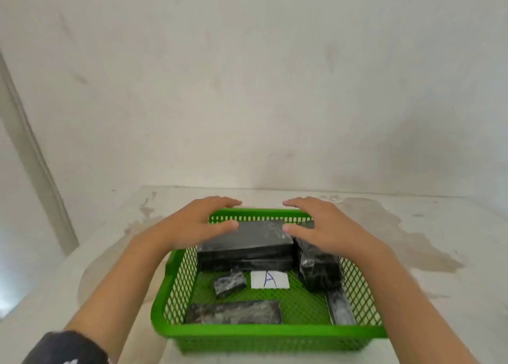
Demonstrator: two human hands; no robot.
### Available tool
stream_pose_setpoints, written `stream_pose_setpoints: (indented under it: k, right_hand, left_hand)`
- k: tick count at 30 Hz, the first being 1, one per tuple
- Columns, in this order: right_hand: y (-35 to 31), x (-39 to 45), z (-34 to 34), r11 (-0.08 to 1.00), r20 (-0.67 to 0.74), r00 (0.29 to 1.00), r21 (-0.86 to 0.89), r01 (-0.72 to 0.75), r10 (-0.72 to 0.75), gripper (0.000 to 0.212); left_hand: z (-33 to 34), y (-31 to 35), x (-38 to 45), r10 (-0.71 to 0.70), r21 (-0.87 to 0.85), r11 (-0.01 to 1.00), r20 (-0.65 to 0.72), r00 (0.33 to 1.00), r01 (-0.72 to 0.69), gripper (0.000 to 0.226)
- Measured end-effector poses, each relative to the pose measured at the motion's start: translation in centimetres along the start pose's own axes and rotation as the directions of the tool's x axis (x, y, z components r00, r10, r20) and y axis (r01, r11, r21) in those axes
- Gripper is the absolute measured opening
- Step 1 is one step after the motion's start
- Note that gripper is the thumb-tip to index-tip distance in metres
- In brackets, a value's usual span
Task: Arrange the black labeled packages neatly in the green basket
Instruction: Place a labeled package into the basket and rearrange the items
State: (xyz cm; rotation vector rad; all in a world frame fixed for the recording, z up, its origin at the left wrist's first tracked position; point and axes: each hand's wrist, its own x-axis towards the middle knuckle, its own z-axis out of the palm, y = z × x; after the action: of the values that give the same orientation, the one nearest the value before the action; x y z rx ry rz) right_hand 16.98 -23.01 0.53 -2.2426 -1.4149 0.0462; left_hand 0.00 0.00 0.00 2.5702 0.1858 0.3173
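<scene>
A green mesh basket (264, 334) sits on the pale surface in front of me. Inside, a large black wrapped package (247, 242) lies on another at the far side. A blocky black package (320, 270) stands at the right. A small one (229, 281) lies mid-left, a flat one (233, 311) along the near wall, a narrow one (341, 307) at the near right. A white label marked "A" (269, 279) lies on the basket floor. My left hand (200, 223) and right hand (321, 226) hover spread over the large package's ends, holding nothing.
The basket stands on a stained whitish tabletop (412, 240) that meets a plain wall (247, 88) just behind the basket. The table's left edge (41, 281) drops off beside my left forearm.
</scene>
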Motion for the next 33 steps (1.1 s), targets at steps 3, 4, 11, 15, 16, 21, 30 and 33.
stream_pose_setpoints:
  k: [3, 4, 11, 15, 16, 21, 30, 33]
  right_hand:
    - [0.6, -1.4, 1.1, 0.996, -0.094, 0.991, 0.036, -0.087, 0.09, 0.056]
    - [0.8, -1.8, 1.6, 0.991, -0.095, 0.987, 0.028, -0.128, 0.13, 0.059]
    - [1.9, -2.0, 3.6, 0.946, 0.16, 0.933, -0.097, -0.31, 0.322, 0.087]
    - [2.1, -2.0, 3.7, 0.944, 0.178, 0.927, -0.083, -0.321, 0.331, 0.083]
    - [2.1, -1.9, 3.5, 0.946, 0.128, 0.938, -0.052, -0.319, 0.323, 0.073]
    - [1.5, -1.6, 1.7, 0.944, -0.318, 0.889, 0.146, -0.297, 0.329, 0.038]
    - [0.3, -1.5, -2.2, 0.444, -0.346, 0.804, 0.888, 0.114, 0.484, 0.021]
    - [0.4, -2.3, -3.4, 0.089, -0.242, 0.853, 0.97, 0.227, 0.462, 0.025]
  left_hand:
    - [0.8, -1.3, -2.0, -0.081, -0.06, 0.996, -0.177, 0.981, 0.071, 0.05]
    - [1.3, -2.0, -2.6, -0.114, -0.082, 0.992, -0.245, 0.963, 0.097, 0.047]
    - [3.6, -4.4, -3.1, -0.587, -0.707, 0.662, -0.282, 0.759, 0.249, 0.056]
    - [3.9, -5.1, -2.5, -0.654, -0.851, 0.45, -0.106, 0.749, 0.273, 0.049]
    - [4.0, -5.3, -2.5, -0.655, -0.85, 0.452, -0.11, 0.748, 0.271, 0.047]
    - [3.3, -4.8, -3.0, -0.645, -0.679, 0.617, -0.149, 0.749, 0.397, 0.045]
    - [-0.1, 5.1, -0.8, -0.191, -0.213, 0.968, -0.297, 0.935, 0.13, 0.051]
    - [0.3, 9.0, 0.5, -0.054, -0.242, 0.97, -0.2, 0.978, 0.004, 0.056]
